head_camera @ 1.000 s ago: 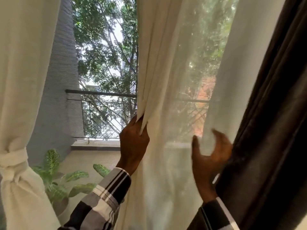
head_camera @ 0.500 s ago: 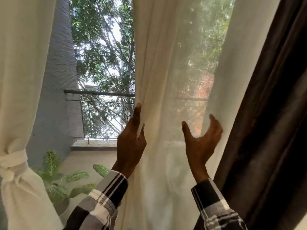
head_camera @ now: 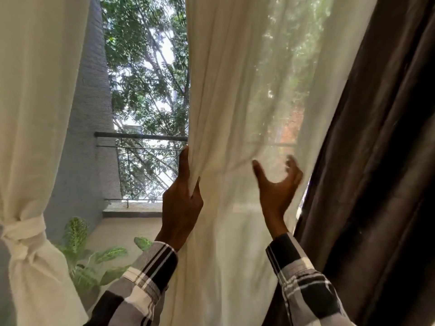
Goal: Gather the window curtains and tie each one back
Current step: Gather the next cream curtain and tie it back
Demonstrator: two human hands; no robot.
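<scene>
The white curtain (head_camera: 235,114) hangs loose in the middle of the window, and everything here is told from it. The left hand (head_camera: 182,203) is at its left edge. The fingers and thumb pinch that edge, with one finger pointing up along the cloth. The right hand (head_camera: 277,184) is in front of the curtain, near its right side. This hand is wide, with the thumb out and the fingers bent a little. It holds nothing, and it looks blurry. Just right of the white curtain hangs a dark brown curtain (head_camera: 376,161). Far to the left is another white curtain (head_camera: 35,90), and it is already tied with a knot (head_camera: 22,234) low down. Between the two white curtains you can see a railing (head_camera: 141,136), green trees (head_camera: 146,67) and a leafy plant (head_camera: 94,255). Both arms wear checked sleeves (head_camera: 146,278).
</scene>
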